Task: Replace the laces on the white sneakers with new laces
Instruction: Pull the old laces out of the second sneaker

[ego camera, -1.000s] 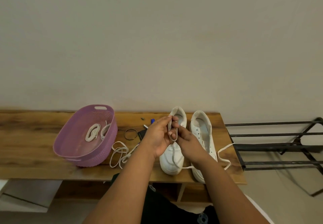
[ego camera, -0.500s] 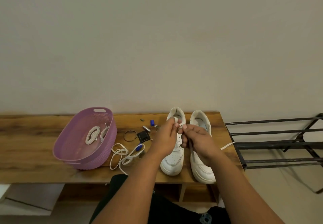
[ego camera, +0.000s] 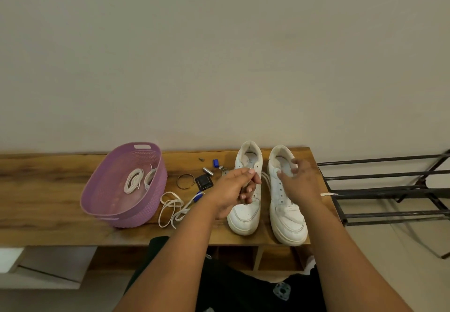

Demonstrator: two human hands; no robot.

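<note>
Two white sneakers stand side by side on the wooden bench (ego camera: 48, 189), toes toward me: the left sneaker (ego camera: 243, 216) and the right sneaker (ego camera: 289, 224). My left hand (ego camera: 233, 187) hovers over the left sneaker with its fingers curled, pinching a white lace (ego camera: 265, 181) that loops between the shoes. My right hand (ego camera: 300, 180) is over the right sneaker, and its fingers and thumb pinch the top of the tongue. One lace end (ego camera: 328, 194) sticks out past my right wrist. Two coiled white laces (ego camera: 132, 183) lie in the purple basket (ego camera: 136, 214).
A loose white lace (ego camera: 170, 209) lies tangled beside the basket with a blue pen (ego camera: 198, 196). A ring (ego camera: 185, 181), a black square piece (ego camera: 204, 182), a metal cylinder (ego camera: 208, 171) and a blue cap (ego camera: 215, 162) sit mid-bench. A black metal rack (ego camera: 389, 189) stands right.
My hands have come apart: the right hand left the lace over the left sneaker and moved to the right sneaker's tongue. The left hand dropped slightly, still holding the lace.
</note>
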